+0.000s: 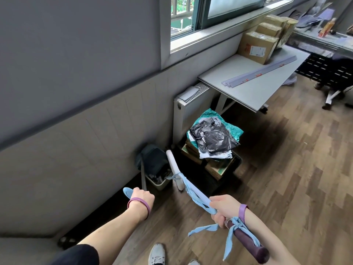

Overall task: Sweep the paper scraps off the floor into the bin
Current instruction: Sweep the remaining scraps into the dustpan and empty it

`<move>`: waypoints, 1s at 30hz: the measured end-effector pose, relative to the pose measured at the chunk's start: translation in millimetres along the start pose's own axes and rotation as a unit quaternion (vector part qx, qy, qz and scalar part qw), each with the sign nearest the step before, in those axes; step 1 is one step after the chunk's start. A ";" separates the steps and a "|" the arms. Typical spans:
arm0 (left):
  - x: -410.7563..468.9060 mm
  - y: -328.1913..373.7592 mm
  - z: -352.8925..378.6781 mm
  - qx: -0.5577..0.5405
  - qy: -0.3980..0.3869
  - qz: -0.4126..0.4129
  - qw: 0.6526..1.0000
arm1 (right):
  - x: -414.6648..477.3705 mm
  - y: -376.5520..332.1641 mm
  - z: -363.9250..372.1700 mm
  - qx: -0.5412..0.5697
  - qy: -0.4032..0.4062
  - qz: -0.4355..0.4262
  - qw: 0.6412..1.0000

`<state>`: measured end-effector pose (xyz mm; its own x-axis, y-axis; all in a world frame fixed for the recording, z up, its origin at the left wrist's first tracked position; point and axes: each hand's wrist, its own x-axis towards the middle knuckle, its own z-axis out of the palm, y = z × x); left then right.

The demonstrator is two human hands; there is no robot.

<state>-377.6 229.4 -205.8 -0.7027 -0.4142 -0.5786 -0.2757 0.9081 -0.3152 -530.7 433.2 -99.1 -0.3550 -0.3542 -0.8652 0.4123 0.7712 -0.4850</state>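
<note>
A small pale bin (160,185) stands on the wood floor against the wall. A dark dustpan (153,161) is tipped over its opening, hiding most of the inside. My left hand (142,197) grips the dustpan's long grey handle (143,178) near its light blue tip. My right hand (223,209) is closed around a white pole (199,197) with a purple grip (248,241) and blue cloth strips tied on it. The pole's far end reaches beside the bin; its head is not visible. No paper scraps show on the floor.
Right of the bin sits a dark crate (219,169) of boxes topped with black and green bags (214,134). Behind it are a radiator (191,104) and a white table (254,83) with cardboard boxes. An office chair base (332,94) stands far right. My shoes (157,253) are at the bottom.
</note>
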 end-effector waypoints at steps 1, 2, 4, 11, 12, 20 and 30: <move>-0.1 0.1 -1.3 -0.001 0.004 -0.002 1.000 | -0.1 1.2 -2.6 0.026 -0.005 0.009 1.000; -0.2 0.3 -2.8 -0.003 0.007 -0.004 1.000 | -1.2 2.2 -5.6 0.042 -0.009 0.013 0.999; -0.9 1.1 -6.4 -0.002 0.015 -0.005 1.000 | -4.2 2.9 -9.4 0.035 -0.010 0.003 0.999; -4.7 -1.9 -5.3 -0.018 -0.014 0.018 1.000 | -6.6 4.7 0.9 -0.017 -0.007 -0.015 1.000; -4.7 -3.7 -5.2 -0.015 -0.010 0.019 1.000 | -5.9 5.1 1.3 -0.015 -0.006 -0.013 1.000; -7.8 -7.9 -10.2 -0.107 -0.007 -0.015 0.994 | -6.3 8.8 -6.5 0.006 0.011 -0.009 1.000; -35.9 -28.5 -56.6 -0.374 0.081 -0.142 0.913 | 13.5 -9.3 -20.0 0.065 -0.030 0.036 0.997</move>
<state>-381.7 221.9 -133.5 -0.6040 -0.6808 -0.4145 -0.7903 0.5787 0.2012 -556.1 431.9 -103.7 -0.2720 -0.3346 -0.9023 0.5410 0.7222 -0.4309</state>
